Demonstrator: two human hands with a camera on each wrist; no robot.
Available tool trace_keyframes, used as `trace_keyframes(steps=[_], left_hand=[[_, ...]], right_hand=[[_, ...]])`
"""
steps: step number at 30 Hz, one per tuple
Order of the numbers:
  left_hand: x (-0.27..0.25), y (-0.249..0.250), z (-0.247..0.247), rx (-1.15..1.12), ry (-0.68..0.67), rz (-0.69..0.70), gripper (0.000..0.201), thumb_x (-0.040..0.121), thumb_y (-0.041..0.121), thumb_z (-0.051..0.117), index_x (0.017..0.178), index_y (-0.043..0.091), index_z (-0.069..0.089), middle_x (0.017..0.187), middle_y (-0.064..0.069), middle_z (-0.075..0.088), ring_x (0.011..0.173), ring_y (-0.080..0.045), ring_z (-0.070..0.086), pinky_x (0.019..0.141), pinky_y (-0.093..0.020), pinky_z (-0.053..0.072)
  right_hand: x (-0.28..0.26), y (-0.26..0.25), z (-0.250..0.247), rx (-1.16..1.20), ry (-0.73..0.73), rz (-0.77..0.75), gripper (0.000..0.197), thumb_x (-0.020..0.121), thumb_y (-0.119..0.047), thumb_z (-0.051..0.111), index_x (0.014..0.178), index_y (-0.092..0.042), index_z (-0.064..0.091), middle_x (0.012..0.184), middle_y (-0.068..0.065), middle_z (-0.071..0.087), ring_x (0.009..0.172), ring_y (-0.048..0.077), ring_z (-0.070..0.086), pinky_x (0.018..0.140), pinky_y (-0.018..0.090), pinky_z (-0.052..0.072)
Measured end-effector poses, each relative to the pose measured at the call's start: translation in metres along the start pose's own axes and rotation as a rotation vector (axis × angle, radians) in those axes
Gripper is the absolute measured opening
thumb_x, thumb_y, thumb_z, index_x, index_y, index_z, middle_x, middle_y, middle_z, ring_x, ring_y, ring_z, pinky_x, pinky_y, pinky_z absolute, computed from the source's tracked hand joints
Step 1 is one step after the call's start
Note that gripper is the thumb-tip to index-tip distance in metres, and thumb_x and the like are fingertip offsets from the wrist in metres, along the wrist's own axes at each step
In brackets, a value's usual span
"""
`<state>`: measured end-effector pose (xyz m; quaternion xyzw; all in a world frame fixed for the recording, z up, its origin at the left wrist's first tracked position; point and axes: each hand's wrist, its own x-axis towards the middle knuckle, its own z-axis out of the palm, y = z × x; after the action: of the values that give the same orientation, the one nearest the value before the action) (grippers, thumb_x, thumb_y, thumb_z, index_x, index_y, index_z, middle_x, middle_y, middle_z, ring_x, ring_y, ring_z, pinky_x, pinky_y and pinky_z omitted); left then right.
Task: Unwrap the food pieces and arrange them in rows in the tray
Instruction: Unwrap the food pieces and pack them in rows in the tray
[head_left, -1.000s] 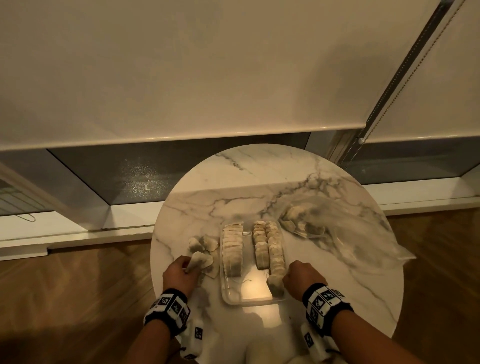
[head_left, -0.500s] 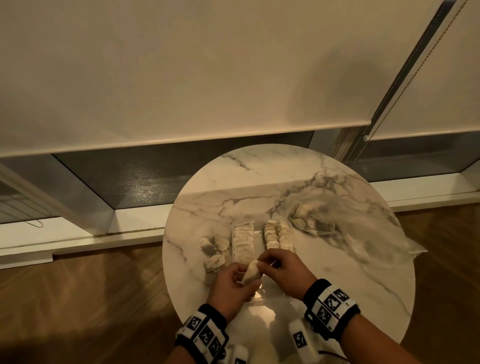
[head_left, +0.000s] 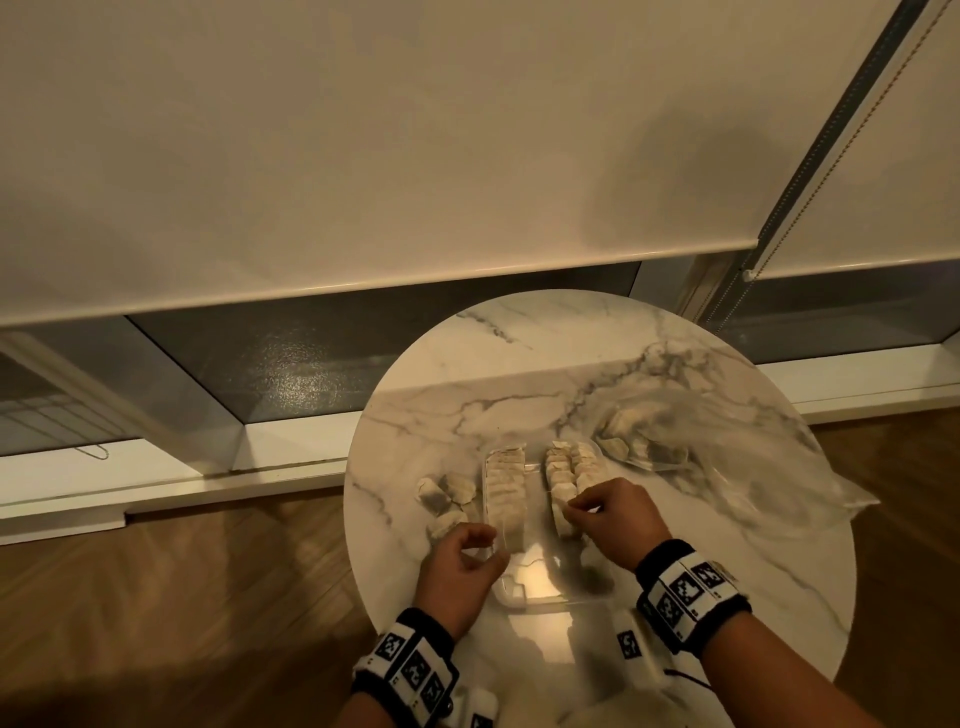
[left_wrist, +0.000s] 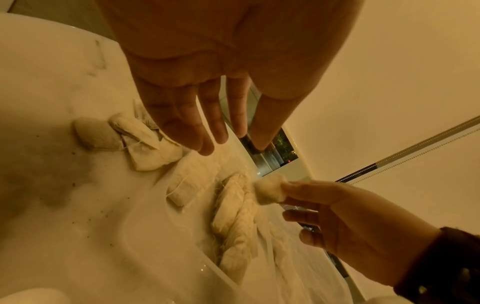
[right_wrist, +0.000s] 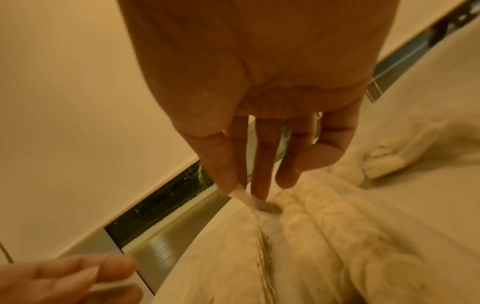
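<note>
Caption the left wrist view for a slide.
Right hand pinches a food piece above the tray's rows; left hand open.

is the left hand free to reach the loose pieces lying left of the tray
Probably yes. The left hand is open and holds nothing, and the loose pieces lie just beyond its fingers on bare table, nothing between.

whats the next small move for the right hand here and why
Probably lower the food piece pinched in the right hand onto the near end of the middle row in the tray. It hangs just above that row, and the left hand holds nothing.
</note>
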<state>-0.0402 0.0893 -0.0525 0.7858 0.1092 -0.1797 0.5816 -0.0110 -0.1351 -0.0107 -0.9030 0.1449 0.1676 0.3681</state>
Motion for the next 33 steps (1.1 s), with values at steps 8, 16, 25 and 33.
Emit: trace_keyframes(steps=[8, 16, 25, 33], left_hand=[[0.009, -0.001, -0.001, -0.067, 0.024, -0.006, 0.008, 0.087, 0.026, 0.072, 0.094, 0.027, 0.070, 0.093, 0.010, 0.072, 0.089, -0.013, 0.067, 0.073, -0.026, 0.051], [0.008, 0.008, 0.001, -0.089, 0.009, 0.009, 0.007, 0.092, 0.027, 0.066, 0.098, 0.028, 0.070, 0.096, 0.009, 0.072, 0.089, -0.007, 0.067, 0.074, -0.021, 0.051], [0.001, 0.015, 0.009, -0.081, -0.193, 0.139, 0.028, 0.090, 0.041, 0.066, 0.113, 0.025, 0.070, 0.107, 0.006, 0.072, 0.106, -0.014, 0.065, 0.094, -0.032, 0.053], [-0.010, 0.023, 0.013, -0.147, -0.203, 0.178, 0.007, 0.092, 0.018, 0.066, 0.091, 0.019, 0.073, 0.079, 0.005, 0.073, 0.076, -0.007, 0.066, 0.067, -0.019, 0.049]], right_hand=[[0.001, -0.001, -0.003, 0.132, 0.003, 0.057, 0.019, 0.084, -0.015, 0.072, 0.068, -0.024, 0.074, 0.063, -0.012, 0.066, 0.061, 0.001, 0.058, 0.055, 0.013, 0.041], [-0.012, -0.012, 0.000, 0.333, -0.231, -0.050, 0.009, 0.088, -0.020, 0.073, 0.083, -0.012, 0.075, 0.071, 0.000, 0.072, 0.062, 0.005, 0.061, 0.059, 0.021, 0.049], [-0.018, -0.019, 0.010, 0.613, -0.309, -0.068, 0.013, 0.087, -0.005, 0.073, 0.098, 0.000, 0.069, 0.069, 0.008, 0.066, 0.065, 0.015, 0.062, 0.060, 0.025, 0.052], [-0.022, -0.010, 0.013, 0.400, -0.299, -0.133, 0.009, 0.089, -0.026, 0.073, 0.089, -0.016, 0.073, 0.072, -0.002, 0.068, 0.066, 0.008, 0.060, 0.060, 0.025, 0.050]])
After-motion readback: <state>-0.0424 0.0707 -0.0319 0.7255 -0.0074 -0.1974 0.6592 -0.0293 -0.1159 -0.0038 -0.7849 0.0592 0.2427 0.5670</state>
